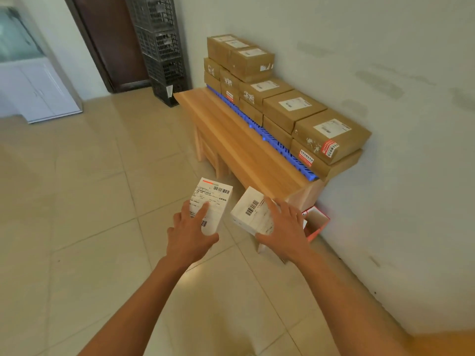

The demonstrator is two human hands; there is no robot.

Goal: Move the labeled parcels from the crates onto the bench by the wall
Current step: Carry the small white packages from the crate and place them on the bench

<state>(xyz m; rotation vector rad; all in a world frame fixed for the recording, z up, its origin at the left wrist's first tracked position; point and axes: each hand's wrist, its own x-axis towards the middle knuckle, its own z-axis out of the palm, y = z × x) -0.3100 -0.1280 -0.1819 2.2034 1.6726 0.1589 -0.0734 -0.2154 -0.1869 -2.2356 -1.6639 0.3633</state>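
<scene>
Each hand gripped a white labeled parcel: left hand (191, 233), left parcel (214, 199); right hand (285, 227), right parcel (250, 213). Fingers (201, 210) curled round them (labels up). Brown boxes (290, 109) lined the bench (239, 145).

Smooth grained wood desk (239, 140); matt brown cardboard parcels (331, 134) with paper labels; glossy floor tiles (90, 201); black plastic crates (162, 47).

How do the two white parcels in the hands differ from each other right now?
The left parcel stands nearly upright and shows its full shipping label; the right parcel is tilted on a diagonal and shows mostly a barcode. The left hand holds its parcel from the side and below; the right hand lies over its parcel's top face. The left parcel is over the floor, the right one nearer the bench. Both are small, white and labeled.
</scene>
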